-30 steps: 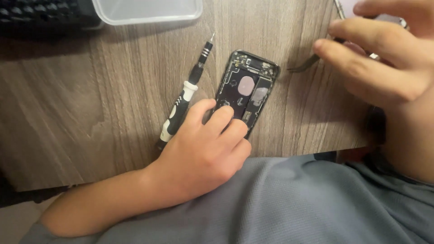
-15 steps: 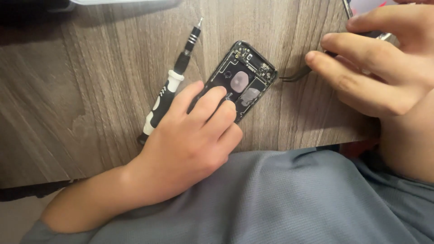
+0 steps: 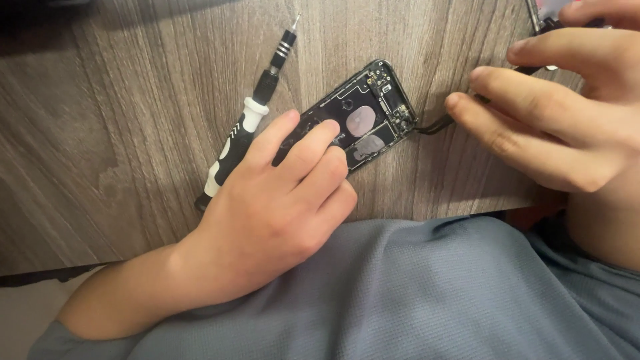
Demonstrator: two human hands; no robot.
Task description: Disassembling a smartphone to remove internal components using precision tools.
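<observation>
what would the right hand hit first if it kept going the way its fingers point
Probably the opened phone: the right hand points left, its fingertips just short of the phone's top corner, with a thin dark tool between them.

A grey wooden table point(image 3: 120, 120) carries an opened phone body point(image 3: 363, 120) and, just beside it, a black-and-white screwdriver point(image 3: 250, 120).
</observation>
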